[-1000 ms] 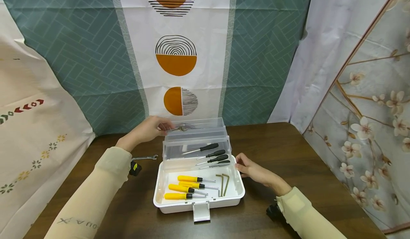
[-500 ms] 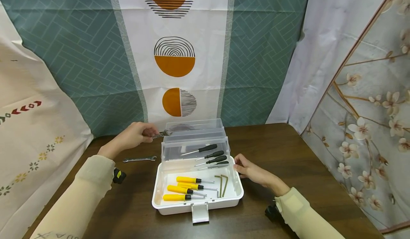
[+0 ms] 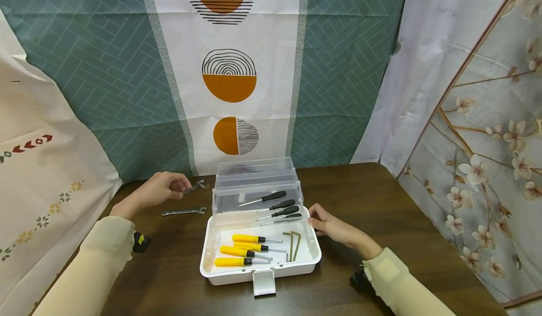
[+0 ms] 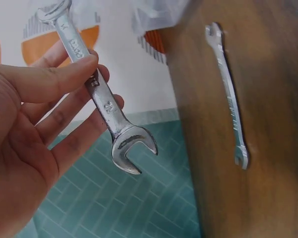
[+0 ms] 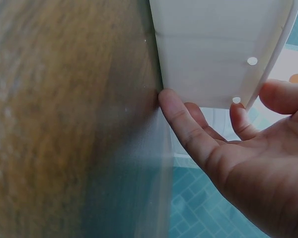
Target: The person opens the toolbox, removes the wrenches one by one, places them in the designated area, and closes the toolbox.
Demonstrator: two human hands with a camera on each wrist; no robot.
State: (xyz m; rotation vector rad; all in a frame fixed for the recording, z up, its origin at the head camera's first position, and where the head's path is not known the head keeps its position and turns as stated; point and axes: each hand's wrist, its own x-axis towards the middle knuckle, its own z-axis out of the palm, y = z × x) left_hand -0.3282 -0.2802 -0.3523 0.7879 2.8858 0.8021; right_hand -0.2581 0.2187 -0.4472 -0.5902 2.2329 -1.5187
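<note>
My left hand (image 3: 156,187) pinches a silver open-end wrench (image 4: 105,102) between thumb and fingers, with one jaw end pointing away from the palm. Flat on the table beside it lies a second open-end wrench (image 3: 184,211). My right hand (image 3: 332,224) grips the right side of a white toolbox (image 3: 230,277). Its thumb is at the rim and its fingers curl round the back corner, as the right wrist view shows. Inside the box lie several yellow-handled screwdrivers (image 3: 239,250) and brass-coloured hex keys (image 3: 296,246).
The toolbox's clear lid (image 3: 256,165) stands raised at the back. Several black-handled screwdrivers (image 3: 283,204) lie in its clear tray. At the front the white latch (image 3: 264,283) hangs down. Patterned curtains (image 3: 338,95) rise behind the dark wooden table (image 3: 351,184).
My left hand has moved left and down with the wrench, away from the clear lid, and the wrench on the table now shows fully. My right hand stays on the toolbox.
</note>
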